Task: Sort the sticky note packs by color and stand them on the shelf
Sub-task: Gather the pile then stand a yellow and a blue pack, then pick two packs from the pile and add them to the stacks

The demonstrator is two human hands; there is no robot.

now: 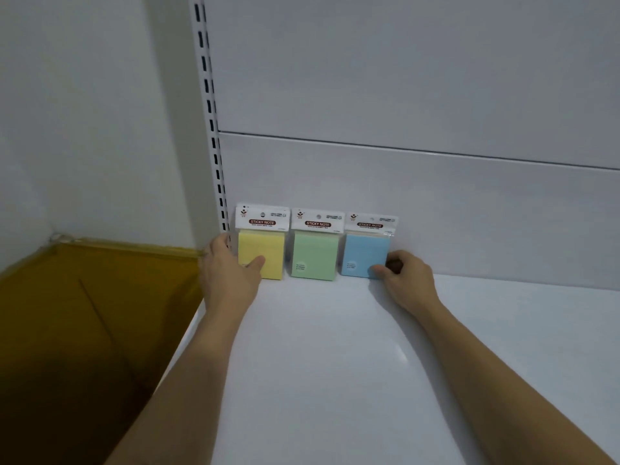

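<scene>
Three sticky note packs stand upright in a row against the back panel of the white shelf (335, 364). The yellow pack (265, 245) is on the left, the green pack (313, 253) in the middle, the blue pack (364, 251) on the right. My left hand (228, 266) grips the yellow pack, thumb across its front and fingers behind its left edge. My right hand (406, 276) holds the blue pack at its lower right corner, thumb on the front, fingers curled behind its right side.
A slotted white upright (214, 135) runs up the shelf's left side, just behind the yellow pack. Left of the shelf, lower down, lies a yellow-brown floor (84, 313) bounded by white walls. The shelf continues to the right and toward me.
</scene>
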